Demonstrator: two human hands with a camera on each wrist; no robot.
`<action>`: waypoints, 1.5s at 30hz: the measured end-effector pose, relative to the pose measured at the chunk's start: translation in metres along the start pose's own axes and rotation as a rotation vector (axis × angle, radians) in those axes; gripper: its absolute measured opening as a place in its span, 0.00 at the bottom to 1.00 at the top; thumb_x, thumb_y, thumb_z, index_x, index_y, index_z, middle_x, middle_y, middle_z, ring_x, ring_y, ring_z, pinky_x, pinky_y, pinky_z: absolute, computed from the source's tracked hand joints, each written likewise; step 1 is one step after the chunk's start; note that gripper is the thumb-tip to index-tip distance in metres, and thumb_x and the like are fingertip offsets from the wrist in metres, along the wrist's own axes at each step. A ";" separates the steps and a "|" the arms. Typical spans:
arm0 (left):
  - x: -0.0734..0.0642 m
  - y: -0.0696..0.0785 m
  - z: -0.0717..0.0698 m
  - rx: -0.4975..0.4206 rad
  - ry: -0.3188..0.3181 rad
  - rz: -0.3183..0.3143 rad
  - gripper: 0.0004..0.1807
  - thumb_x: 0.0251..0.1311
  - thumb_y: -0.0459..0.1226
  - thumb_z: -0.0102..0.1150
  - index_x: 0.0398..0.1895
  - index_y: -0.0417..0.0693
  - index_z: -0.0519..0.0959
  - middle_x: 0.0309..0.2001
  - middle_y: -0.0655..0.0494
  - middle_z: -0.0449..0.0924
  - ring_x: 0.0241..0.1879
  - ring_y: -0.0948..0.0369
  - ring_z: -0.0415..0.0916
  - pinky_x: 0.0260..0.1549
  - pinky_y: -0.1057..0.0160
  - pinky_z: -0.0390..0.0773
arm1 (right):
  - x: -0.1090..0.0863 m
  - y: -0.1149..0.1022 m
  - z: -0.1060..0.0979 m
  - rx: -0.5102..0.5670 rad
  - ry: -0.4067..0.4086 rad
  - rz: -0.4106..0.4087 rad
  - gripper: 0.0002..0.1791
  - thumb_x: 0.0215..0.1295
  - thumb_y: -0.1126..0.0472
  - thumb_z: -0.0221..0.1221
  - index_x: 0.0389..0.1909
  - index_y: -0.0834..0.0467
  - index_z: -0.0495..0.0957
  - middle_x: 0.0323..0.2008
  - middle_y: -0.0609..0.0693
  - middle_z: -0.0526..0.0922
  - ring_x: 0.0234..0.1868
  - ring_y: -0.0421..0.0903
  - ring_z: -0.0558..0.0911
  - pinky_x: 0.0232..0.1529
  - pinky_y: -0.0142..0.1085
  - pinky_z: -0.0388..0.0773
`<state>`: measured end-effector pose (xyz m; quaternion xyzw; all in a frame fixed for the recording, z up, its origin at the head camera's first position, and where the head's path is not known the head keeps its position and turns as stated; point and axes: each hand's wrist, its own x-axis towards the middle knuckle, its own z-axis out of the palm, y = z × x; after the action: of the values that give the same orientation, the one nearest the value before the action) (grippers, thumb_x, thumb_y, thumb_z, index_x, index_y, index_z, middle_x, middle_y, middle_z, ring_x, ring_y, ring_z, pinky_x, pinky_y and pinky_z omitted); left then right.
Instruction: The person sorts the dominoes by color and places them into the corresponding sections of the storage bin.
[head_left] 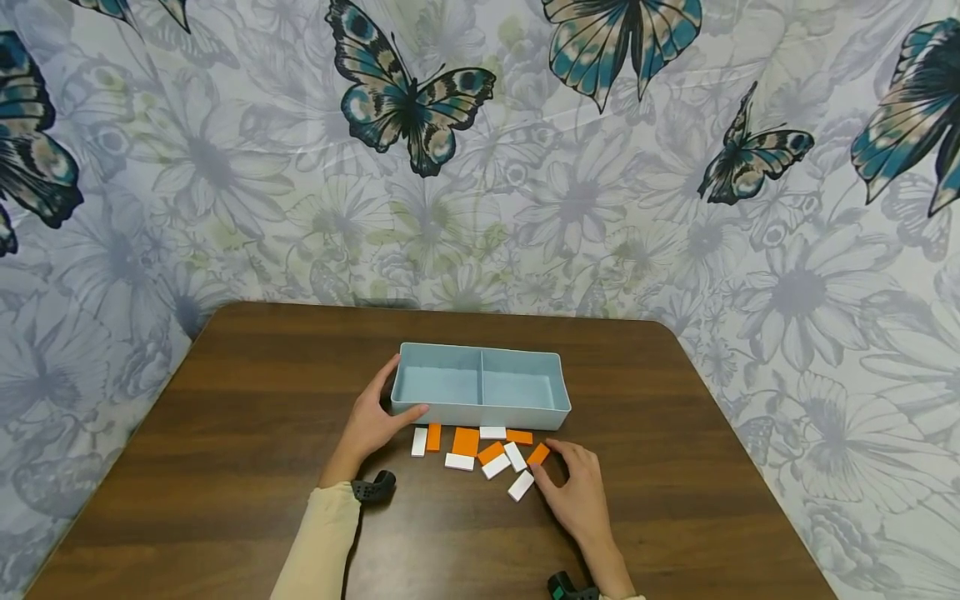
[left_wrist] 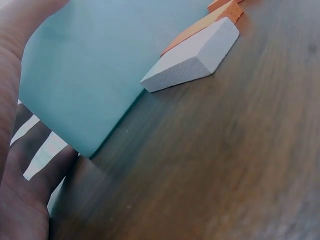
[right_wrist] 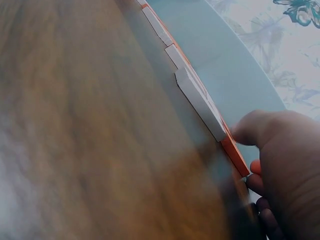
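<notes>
A light blue two-compartment box [head_left: 480, 415] stands on the table. My left hand [head_left: 372, 425] holds its left end, thumb along the front wall and fingers at the left side; the left wrist view shows the fingers [left_wrist: 47, 160] beyond the box corner. In front of the box lie several orange and white blocks, among them a white block [head_left: 419, 442] by my left thumb. My right hand [head_left: 577, 492] pinches an orange block [head_left: 538, 454] at the right end of the group, between thumb and fingers. Just left of that hand is a white block [head_left: 521, 486].
The brown wooden table [head_left: 225, 467] has rounded far corners. Behind it hangs a butterfly-and-flower patterned cloth [head_left: 450, 225]. Dark bands [head_left: 373, 487] circle the wrists. Blocks lie close against the front of the box, some touching one another.
</notes>
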<state>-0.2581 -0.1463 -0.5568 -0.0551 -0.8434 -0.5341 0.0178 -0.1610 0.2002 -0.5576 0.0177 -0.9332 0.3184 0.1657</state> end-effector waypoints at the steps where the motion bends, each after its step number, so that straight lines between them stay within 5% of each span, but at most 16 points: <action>1: 0.000 0.000 0.000 -0.001 0.000 -0.001 0.57 0.53 0.60 0.75 0.82 0.76 0.51 0.82 0.51 0.52 0.77 0.41 0.56 0.69 0.28 0.58 | 0.000 -0.001 0.000 0.000 0.003 -0.004 0.24 0.57 0.57 0.75 0.55 0.59 0.85 0.52 0.57 0.85 0.57 0.58 0.76 0.59 0.56 0.73; 25: -0.003 0.000 0.000 -0.013 0.011 0.021 0.55 0.54 0.57 0.75 0.82 0.71 0.53 0.82 0.51 0.54 0.76 0.42 0.58 0.69 0.30 0.61 | 0.001 -0.001 -0.001 0.016 0.013 -0.001 0.25 0.54 0.59 0.77 0.53 0.60 0.86 0.52 0.56 0.87 0.56 0.59 0.78 0.59 0.55 0.74; 33: -0.003 0.001 0.001 -0.026 0.019 0.053 0.55 0.55 0.55 0.76 0.82 0.68 0.55 0.79 0.48 0.59 0.71 0.44 0.66 0.68 0.34 0.65 | 0.005 -0.003 -0.001 0.018 0.016 -0.008 0.24 0.54 0.61 0.77 0.53 0.60 0.86 0.52 0.56 0.87 0.56 0.59 0.78 0.59 0.55 0.73; 45: -0.005 0.000 0.002 -0.030 0.018 0.047 0.55 0.55 0.56 0.76 0.82 0.68 0.54 0.79 0.48 0.59 0.70 0.43 0.67 0.67 0.34 0.67 | 0.005 -0.004 -0.005 0.042 -0.012 0.058 0.23 0.56 0.58 0.77 0.53 0.57 0.87 0.52 0.54 0.87 0.58 0.58 0.79 0.60 0.57 0.75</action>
<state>-0.2536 -0.1450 -0.5585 -0.0702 -0.8337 -0.5464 0.0372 -0.1633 0.2004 -0.5499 -0.0039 -0.9274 0.3426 0.1502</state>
